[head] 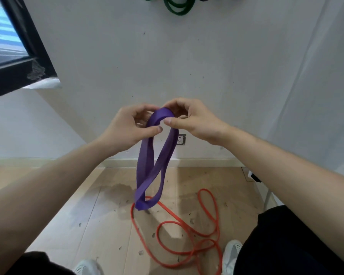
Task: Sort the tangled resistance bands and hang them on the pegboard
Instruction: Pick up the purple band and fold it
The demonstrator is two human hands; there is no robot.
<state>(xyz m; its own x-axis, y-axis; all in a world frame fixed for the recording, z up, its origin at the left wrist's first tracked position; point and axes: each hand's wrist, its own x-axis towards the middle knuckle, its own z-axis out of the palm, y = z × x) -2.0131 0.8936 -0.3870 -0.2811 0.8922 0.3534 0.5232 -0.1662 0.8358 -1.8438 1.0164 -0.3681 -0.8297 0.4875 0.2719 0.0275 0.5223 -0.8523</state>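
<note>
Both the left hand (pixel 130 126) and the right hand (pixel 196 121) pinch the top of the purple band (pixel 146 157) with curled fingers (pixel 152 132).

Green bands (pixel 179 12) up top sliced off by the edge, purple band's (pixel 144 165) lower loop blurred, orange band (pixel 195 252) running off the bottom.

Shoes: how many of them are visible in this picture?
2. One white shoe is at the bottom edge, left of the orange band; the other shoe is right of it, beside the dark trouser leg. The picture shows only part of each.
</note>
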